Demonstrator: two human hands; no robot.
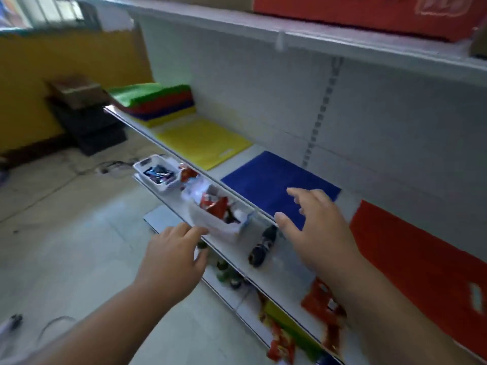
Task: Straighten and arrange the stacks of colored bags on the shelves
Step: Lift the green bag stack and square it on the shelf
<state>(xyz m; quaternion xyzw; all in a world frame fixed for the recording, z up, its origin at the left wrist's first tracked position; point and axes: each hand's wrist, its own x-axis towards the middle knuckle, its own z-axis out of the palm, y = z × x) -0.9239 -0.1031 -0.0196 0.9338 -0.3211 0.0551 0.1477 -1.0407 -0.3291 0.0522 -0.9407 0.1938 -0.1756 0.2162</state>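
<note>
Blue bags [266, 180] lie flat on the middle shelf [350, 204], a thin stack, and that looks like the target here, set just a touch crooked to the shelf's front edge. Right hand [313, 227] hangs over their near corner, fingers spread and relaxed, gripping nothing; whether it touches the stack, I cannot tell. Left hand [171, 256] sits lower and well apart from the right, fingers loose, fingertips at the near edge of a white tray [218, 225] of snack packets on the shelf below, holding nothing

To square this one up well, I'd say: both palms flat on the stack, one at each side edge, and nudge the whole pile as a block so the layers don't fan out. Then line its front with the shelf lip

Neighbours give the pattern: yellow bags [203, 143] to the left, red bags [421, 259] to the right, and a mixed stack [152, 101] of green, red, blue and yellow at the far end. Keep an even gap either side

One hazard: a dark bottle [262, 248] lies on its side under the right wrist, and a careless sweep could roll it off
</note>
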